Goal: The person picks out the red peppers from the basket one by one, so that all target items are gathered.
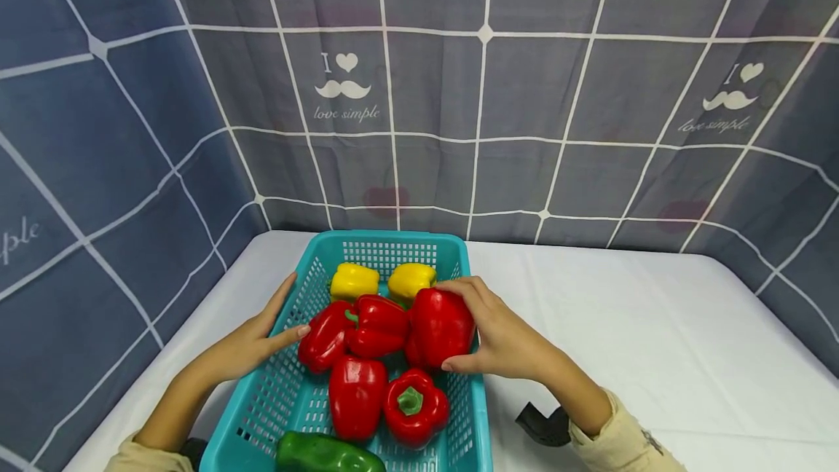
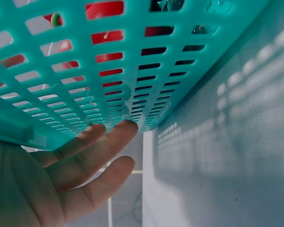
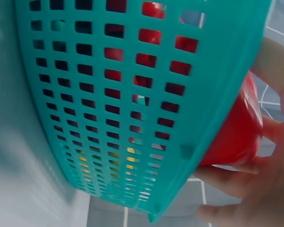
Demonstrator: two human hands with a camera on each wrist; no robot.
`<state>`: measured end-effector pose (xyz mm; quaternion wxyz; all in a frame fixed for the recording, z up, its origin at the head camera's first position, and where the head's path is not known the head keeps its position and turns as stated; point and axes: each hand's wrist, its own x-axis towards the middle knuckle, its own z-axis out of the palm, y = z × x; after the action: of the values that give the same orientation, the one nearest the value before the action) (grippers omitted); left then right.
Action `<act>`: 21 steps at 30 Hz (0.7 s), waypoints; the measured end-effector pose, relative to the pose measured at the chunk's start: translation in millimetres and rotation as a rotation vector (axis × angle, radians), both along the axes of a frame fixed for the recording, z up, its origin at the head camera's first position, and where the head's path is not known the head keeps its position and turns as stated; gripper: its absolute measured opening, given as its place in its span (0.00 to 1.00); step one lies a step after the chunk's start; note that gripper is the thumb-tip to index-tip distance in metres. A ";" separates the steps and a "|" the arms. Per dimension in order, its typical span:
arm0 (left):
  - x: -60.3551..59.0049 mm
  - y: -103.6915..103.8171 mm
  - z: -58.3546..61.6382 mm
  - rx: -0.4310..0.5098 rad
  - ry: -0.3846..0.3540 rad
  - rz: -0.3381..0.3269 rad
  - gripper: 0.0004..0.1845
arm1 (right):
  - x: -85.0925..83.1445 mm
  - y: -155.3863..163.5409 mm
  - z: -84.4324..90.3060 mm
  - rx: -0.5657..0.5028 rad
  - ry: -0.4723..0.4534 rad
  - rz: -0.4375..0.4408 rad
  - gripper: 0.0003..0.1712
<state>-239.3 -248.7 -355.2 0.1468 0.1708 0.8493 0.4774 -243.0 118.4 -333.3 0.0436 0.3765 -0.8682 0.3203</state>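
A teal plastic basket with slotted walls holds several bell peppers. At its right side my right hand grips a red bell pepper, fingers over the top and thumb at the near side; the right wrist view shows this pepper above the rim. My left hand rests at the left rim, thumb reaching inside towards a red pepper. In the left wrist view its straight fingers lie along the outer wall. More red peppers lie in the middle.
Two yellow peppers sit at the basket's far end, and a green pepper at the near end. The basket stands on a white-covered table. A grey checked curtain hangs behind and at both sides. A black strap shows by the right wrist.
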 end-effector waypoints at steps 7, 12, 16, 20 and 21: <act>0.2 -0.5 1.4 0.003 -0.035 0.011 0.44 | -0.8 4.1 3.7 -0.073 0.002 -0.018 0.52; 1.1 -1.7 2.5 -0.009 -0.047 0.008 0.43 | -1.6 7.3 4.8 -0.093 0.025 -0.021 0.51; 1.1 -1.1 3.4 -0.046 -0.029 0.017 0.43 | -1.8 12.0 8.4 -0.109 0.043 -0.027 0.51; 1.0 -0.4 3.8 -0.064 -0.018 0.023 0.42 | -2.3 19.6 12.6 -0.123 0.080 -0.048 0.51; 1.1 -0.5 3.7 -0.067 -0.014 0.022 0.42 | -2.5 21.7 13.4 -0.124 0.087 -0.054 0.51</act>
<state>-238.1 -249.2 -351.5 0.1532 0.1532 0.8655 0.4517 -245.5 140.1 -319.9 0.1134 0.3630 -0.8538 0.3556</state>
